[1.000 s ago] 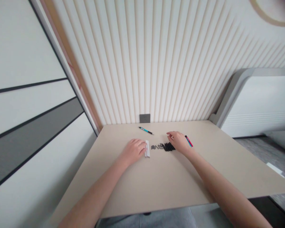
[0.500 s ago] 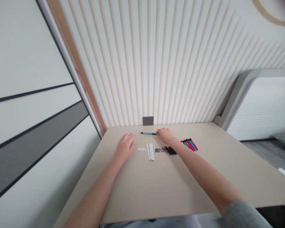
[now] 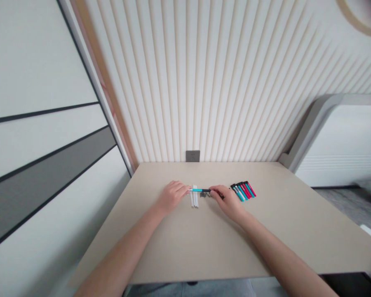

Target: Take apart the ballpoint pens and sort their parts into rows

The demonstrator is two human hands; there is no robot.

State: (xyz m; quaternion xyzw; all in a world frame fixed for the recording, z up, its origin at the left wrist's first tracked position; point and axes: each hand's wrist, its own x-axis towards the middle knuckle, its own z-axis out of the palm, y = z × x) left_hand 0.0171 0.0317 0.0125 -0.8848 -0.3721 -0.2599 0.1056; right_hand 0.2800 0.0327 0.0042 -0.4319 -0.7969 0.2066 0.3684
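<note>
A blue and black pen (image 3: 199, 190) lies level between my two hands, above the small parts on the table. My left hand (image 3: 174, 194) pinches its left end, and my right hand (image 3: 227, 199) grips the black end. Below the pen are several thin white tubes (image 3: 194, 201) lying side by side. A small dark grey heap (image 3: 203, 194) sits just right of them, partly hidden by my right hand. Right of that hand is a row of blue, red and black pen barrels (image 3: 243, 190).
The beige table (image 3: 185, 243) reaches to a ribbed white wall (image 3: 179, 82) with a dark socket (image 3: 192, 156) low on it. A white and grey cabinet (image 3: 49, 165) stands along the left side. On the right is a pale padded headboard (image 3: 343, 140).
The pen has come nearer to me, from the back of the table to over the white tubes. My left hand, open before, has closed on its left end.
</note>
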